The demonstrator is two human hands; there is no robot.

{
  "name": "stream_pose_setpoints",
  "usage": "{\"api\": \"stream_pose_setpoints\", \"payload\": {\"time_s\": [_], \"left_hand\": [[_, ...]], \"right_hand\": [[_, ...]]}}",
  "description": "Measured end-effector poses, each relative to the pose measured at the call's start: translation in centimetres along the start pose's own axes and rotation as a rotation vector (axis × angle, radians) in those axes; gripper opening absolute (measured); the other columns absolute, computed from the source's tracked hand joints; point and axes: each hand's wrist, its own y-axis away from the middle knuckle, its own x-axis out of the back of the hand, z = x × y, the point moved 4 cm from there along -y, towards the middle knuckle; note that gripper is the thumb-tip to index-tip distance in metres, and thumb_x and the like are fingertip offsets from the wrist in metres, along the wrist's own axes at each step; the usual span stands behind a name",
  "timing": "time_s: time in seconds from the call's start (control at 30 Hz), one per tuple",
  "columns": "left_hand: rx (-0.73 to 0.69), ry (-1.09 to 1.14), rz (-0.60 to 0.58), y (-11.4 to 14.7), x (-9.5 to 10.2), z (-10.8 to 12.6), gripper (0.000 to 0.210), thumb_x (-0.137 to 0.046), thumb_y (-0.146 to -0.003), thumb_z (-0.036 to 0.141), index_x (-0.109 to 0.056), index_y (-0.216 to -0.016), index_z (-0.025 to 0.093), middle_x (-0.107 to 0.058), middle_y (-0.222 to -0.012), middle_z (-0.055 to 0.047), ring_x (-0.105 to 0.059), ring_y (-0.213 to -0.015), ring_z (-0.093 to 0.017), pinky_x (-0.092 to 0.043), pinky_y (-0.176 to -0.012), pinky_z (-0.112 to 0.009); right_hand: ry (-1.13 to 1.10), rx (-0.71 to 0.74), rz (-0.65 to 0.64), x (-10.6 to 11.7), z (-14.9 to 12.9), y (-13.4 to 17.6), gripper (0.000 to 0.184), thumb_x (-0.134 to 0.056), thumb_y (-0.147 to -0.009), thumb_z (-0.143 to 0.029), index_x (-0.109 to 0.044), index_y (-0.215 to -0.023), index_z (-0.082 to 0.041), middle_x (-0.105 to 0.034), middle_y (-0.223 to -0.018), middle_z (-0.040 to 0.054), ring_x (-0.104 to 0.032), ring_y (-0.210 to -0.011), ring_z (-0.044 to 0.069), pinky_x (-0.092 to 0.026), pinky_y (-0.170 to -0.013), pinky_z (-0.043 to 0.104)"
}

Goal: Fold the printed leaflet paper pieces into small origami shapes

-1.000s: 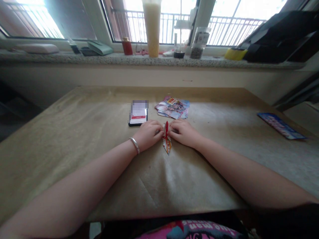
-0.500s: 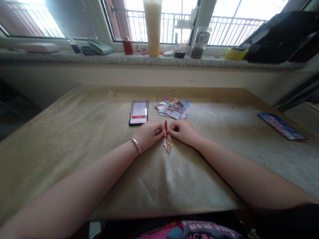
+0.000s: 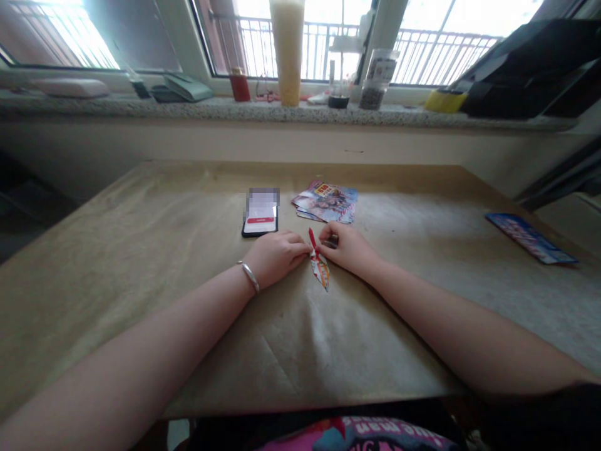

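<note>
I pinch the folded paper at its narrow waist, left hand and right hand touching from opposite sides, neither nearer, its long axis running away from me over the table, far end leaning left.

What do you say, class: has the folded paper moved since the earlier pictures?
Yes. Judged against the phone, which lies where it did on the table, the folded paper has turned: its lower tip has swung rightward.
</note>
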Motion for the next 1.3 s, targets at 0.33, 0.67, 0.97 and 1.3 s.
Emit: {"api": "stream_pose_setpoints", "payload": {"time_s": [0.33, 0.67, 0.97, 1.3], "left_hand": [[-0.008, 0.007, 0.010, -0.1, -0.1, 0.1, 0.022, -0.049, -0.090, 0.023, -0.069, -0.098, 0.021, -0.066, -0.087, -0.005, -0.060, -0.079, -0.016, -0.048, -0.071, -0.027], [0.010, 0.051, -0.025, -0.2, -0.2, 0.3, 0.017, -0.051, -0.088, 0.019, -0.067, -0.094, 0.017, -0.068, -0.093, -0.006, -0.063, -0.085, -0.018, -0.051, -0.078, -0.030], [0.040, 0.152, 0.066, 0.0, -0.2, 0.1, 0.018, -0.049, -0.089, 0.022, -0.066, -0.093, 0.019, -0.062, -0.111, -0.006, -0.064, -0.092, -0.015, -0.051, -0.082, -0.027], [-0.020, 0.171, -0.072, 0.2, 0.2, -0.2, 0.025, -0.047, -0.086, 0.018, -0.057, -0.109, 0.017, -0.062, -0.106, -0.008, -0.062, -0.091, -0.018, -0.050, -0.081, -0.028]], "right_hand": [[0.175, 0.177, -0.019, 0.5, -0.7, 0.4, 0.012, -0.062, -0.081, -0.030, -0.069, -0.082, -0.021, -0.070, -0.087, 0.0052, -0.059, -0.085, 0.019, -0.042, -0.078, 0.031], [0.135, 0.199, -0.020, 0.6, -0.5, 0.5, 0.019, -0.061, -0.084, -0.033, -0.072, -0.095, -0.023, -0.070, -0.086, 0.0048, -0.058, -0.085, 0.019, -0.043, -0.078, 0.030], [-0.005, 0.087, -0.037, 0.5, 0.3, 0.2, 0.015, -0.066, -0.079, -0.025, -0.073, -0.092, -0.024, -0.069, -0.081, 0.0032, -0.059, -0.077, 0.017, -0.044, -0.072, 0.028], [0.073, 0.145, -0.047, 0.3, -0.2, 0.3, 0.017, -0.061, -0.083, -0.030, -0.072, -0.095, -0.024, -0.070, -0.084, 0.0041, -0.059, -0.083, 0.018, -0.044, -0.075, 0.029]]}}
